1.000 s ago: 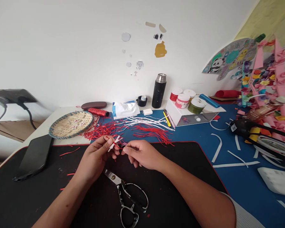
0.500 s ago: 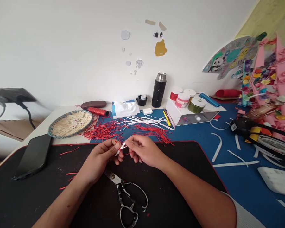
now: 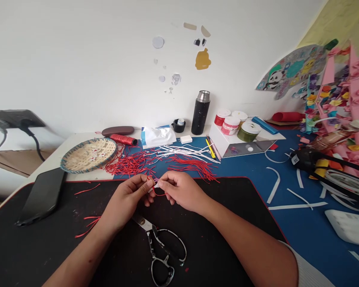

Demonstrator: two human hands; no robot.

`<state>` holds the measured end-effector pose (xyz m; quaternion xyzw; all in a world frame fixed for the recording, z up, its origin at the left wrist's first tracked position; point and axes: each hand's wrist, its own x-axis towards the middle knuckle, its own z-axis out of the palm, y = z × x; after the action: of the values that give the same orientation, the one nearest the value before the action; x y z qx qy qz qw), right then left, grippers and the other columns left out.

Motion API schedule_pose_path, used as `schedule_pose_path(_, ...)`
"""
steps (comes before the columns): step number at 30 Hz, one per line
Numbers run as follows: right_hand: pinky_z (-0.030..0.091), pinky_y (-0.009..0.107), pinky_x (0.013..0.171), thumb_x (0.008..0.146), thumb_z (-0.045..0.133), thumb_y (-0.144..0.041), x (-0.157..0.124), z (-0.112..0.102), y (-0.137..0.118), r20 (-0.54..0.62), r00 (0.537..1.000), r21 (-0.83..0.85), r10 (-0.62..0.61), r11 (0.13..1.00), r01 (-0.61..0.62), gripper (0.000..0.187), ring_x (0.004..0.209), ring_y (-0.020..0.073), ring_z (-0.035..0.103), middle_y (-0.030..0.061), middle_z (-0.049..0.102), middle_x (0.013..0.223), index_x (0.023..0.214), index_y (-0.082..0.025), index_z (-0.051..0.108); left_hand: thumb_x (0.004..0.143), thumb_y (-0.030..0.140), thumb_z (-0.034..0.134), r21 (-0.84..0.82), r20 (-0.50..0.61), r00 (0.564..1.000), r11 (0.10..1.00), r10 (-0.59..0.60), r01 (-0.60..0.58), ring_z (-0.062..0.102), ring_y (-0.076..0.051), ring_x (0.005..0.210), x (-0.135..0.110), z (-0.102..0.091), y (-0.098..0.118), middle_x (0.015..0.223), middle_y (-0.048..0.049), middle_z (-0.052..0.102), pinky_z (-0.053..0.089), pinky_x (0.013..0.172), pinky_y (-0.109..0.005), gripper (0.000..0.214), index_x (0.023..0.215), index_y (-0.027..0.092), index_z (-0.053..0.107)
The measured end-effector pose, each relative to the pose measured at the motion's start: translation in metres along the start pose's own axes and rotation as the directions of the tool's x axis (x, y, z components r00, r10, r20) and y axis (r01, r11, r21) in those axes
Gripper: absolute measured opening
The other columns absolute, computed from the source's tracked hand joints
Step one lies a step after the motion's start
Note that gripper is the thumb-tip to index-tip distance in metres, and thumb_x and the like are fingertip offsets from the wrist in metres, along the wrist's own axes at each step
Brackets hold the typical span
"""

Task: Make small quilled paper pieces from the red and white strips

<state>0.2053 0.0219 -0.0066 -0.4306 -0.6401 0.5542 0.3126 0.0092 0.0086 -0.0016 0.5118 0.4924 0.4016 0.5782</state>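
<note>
My left hand (image 3: 133, 192) pinches a red cord (image 3: 160, 194) and a small white strip (image 3: 156, 185) between thumb and forefinger. Close beside it on the right, my right hand (image 3: 179, 187) is closed with thumb and fingers together on the same cord and strip. A loop of the red cord hangs below, between the two hands. Which end each hand grips is partly hidden by the fingers. Beneath my hands, a pair of scissors (image 3: 148, 226) lies on the black mat (image 3: 221, 251), its blades partly covered by my left hand.
Behind my hands lie cut red cords (image 3: 194, 166), white cords (image 3: 182, 152) and a red spool (image 3: 124, 139). A woven basket (image 3: 66, 164) and a phone (image 3: 43, 195) are on the left. Rightward are paint jars (image 3: 249, 131) on a box and paper strips (image 3: 273, 185). A black flask (image 3: 200, 113) stands behind.
Less of the white strip shows between my fingers now. The red cord loop between my hands has become plainer. Both hands have barely shifted.
</note>
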Motion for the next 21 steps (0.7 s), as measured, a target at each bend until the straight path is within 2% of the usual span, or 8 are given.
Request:
schedule_pose_path(4,0.041,0.021,0.053,0.103,0.058,-0.029,-0.0001,-0.001,-0.0004,-0.015,1.0,-0.04,-0.022,0.999,0.022,0.02,0.049,0.0091,0.054,-0.0056,0.059,0.06,0.088,-0.019,0.064,0.082,0.055,0.082,-0.02,0.03,1.0,1.0,0.001,0.0,0.064,-0.016,0.061,0.0,-0.0039,0.0006,0.074,-0.0034,0.072,0.052,0.057,-0.026,0.037,0.085,0.019,0.075)
schedule_pose_path(7,0.042,0.022,0.054,0.103,0.057,-0.03,0.0001,-0.0018,0.0005,-0.036,0.999,-0.036,-0.03,0.999,0.029,0.02,0.049,0.0097,0.054,-0.0058,0.058,0.059,0.088,-0.019,0.065,0.077,0.051,0.087,0.006,0.034,0.999,1.0,-0.004,0.004,0.066,-0.019,0.065,0.001,-0.0058,0.0012,0.076,-0.004,0.073,0.054,0.06,-0.028,0.037,0.094,0.019,0.077)
schedule_pose_path(12,0.043,0.021,0.054,0.103,0.057,-0.03,0.0006,-0.0012,0.003,-0.044,0.999,-0.04,-0.018,0.999,0.017,0.019,0.049,0.0096,0.056,-0.0057,0.059,0.06,0.09,-0.019,0.066,0.073,0.049,0.089,0.043,0.001,1.0,0.999,-0.008,0.008,0.064,-0.018,0.063,0.0027,-0.0052,0.0006,0.071,-0.0027,0.072,0.053,0.06,-0.028,0.033,0.083,0.02,0.076)
schedule_pose_path(21,0.043,0.021,0.053,0.103,0.06,-0.031,-0.0008,0.0003,0.0051,0.003,1.0,-0.08,-0.013,0.997,0.013,0.016,0.05,0.0094,0.056,-0.0052,0.061,0.063,0.095,-0.02,0.068,0.076,0.049,0.087,0.083,0.013,1.0,0.996,0.016,-0.017,0.064,-0.018,0.065,0.0026,-0.0043,-0.001,0.071,-0.0027,0.073,0.052,0.061,-0.026,0.031,0.077,0.021,0.074)
